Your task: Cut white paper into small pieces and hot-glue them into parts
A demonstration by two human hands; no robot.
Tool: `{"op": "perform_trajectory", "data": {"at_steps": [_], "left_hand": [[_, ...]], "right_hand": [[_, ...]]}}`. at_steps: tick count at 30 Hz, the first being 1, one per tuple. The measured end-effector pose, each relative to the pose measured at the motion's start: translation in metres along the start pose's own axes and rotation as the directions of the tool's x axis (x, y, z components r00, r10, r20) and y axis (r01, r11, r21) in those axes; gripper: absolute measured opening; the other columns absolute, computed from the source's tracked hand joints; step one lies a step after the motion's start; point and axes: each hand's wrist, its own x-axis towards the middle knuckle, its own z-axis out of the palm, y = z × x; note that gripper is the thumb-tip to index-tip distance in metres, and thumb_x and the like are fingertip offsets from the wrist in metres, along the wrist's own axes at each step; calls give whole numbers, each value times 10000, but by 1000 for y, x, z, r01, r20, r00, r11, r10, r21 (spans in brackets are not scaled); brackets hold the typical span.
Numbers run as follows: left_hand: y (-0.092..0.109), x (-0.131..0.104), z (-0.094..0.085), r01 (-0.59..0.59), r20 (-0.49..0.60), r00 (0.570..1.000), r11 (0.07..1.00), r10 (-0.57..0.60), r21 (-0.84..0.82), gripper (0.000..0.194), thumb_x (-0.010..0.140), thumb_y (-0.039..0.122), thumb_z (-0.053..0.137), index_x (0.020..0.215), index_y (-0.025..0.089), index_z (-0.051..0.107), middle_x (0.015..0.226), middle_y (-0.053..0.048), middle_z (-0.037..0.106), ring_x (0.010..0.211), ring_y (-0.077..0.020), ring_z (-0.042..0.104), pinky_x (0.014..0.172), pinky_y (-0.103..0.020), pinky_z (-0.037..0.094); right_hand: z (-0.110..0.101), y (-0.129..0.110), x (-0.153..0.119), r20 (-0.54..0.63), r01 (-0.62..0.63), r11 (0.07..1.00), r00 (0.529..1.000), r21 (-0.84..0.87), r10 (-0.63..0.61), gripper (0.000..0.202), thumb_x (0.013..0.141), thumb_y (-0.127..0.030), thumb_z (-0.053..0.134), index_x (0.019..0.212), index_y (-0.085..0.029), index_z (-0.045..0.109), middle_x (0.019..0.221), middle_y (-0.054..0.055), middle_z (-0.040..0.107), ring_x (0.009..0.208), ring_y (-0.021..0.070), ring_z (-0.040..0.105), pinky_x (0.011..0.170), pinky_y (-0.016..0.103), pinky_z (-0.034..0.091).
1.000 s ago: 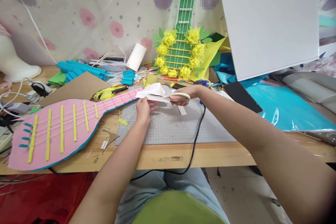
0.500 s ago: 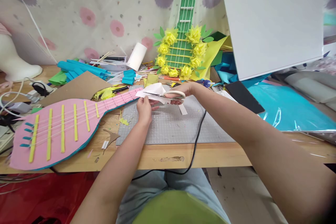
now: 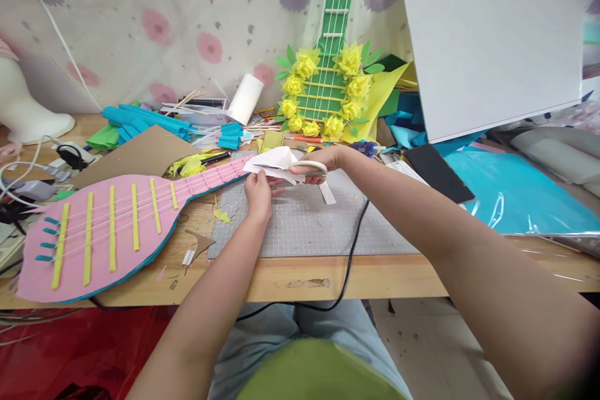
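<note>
My left hand (image 3: 259,194) grips the lower edge of a white piece of paper (image 3: 276,157) above the grey cutting mat (image 3: 309,231). White-handled scissors (image 3: 313,167) are in my right hand (image 3: 325,162), their blades pointing left across the paper. A narrow white strip (image 3: 327,192) lies on the mat below the right hand. To the left, the neck of a pink paper lute (image 3: 103,225) with yellow bars reaches close to the paper.
A green paper instrument (image 3: 323,94) with yellow flowers leans at the back. A black cable (image 3: 349,262) crosses the mat's front edge. Brown cardboard (image 3: 135,156) lies left, a white board (image 3: 492,44) stands right, and a blue sheet (image 3: 525,190) lies beneath it.
The scissors and my right hand have shifted slightly left relative to the paper. My left hand keeps its hold, and the view has moved a little.
</note>
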Motion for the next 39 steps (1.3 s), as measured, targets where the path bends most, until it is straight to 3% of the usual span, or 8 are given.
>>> {"op": "perform_trajectory", "data": {"at_steps": [13,22,33,39], "left_hand": [[0,0,0,25,-6,1000,999,-25,-32,91,764,231,427,763,156,479,627,-16,572,629,-172,642,535,-279,511],[0,-1,0,19,6,1000,999,-19,-38,115,758,231,417,773,149,497,632,-18,576,602,-165,635,522,-277,508],[-1,-2,-1,11,24,1000,999,-10,-41,135,746,251,431,809,154,499,629,-12,569,593,-157,632,527,-267,507],[-2,0,-1,12,14,1000,999,-11,-50,126,744,252,431,796,151,486,633,-9,563,584,-156,631,526,-270,504]], "right_hand": [[-2,-3,-3,-9,1,999,1000,-41,-1,536,658,-626,553,773,-107,480,593,-35,412,485,37,417,426,166,348],[-2,-6,5,115,94,995,989,-32,-90,541,678,-652,500,748,-117,484,579,-25,445,497,56,468,453,177,396],[0,-14,20,91,128,987,989,-97,-119,550,685,-674,471,667,-124,472,541,-11,460,494,75,482,423,180,404],[-1,-15,19,21,109,990,994,-94,-108,514,669,-633,541,661,-126,457,553,-25,448,477,54,464,415,169,398]]}}
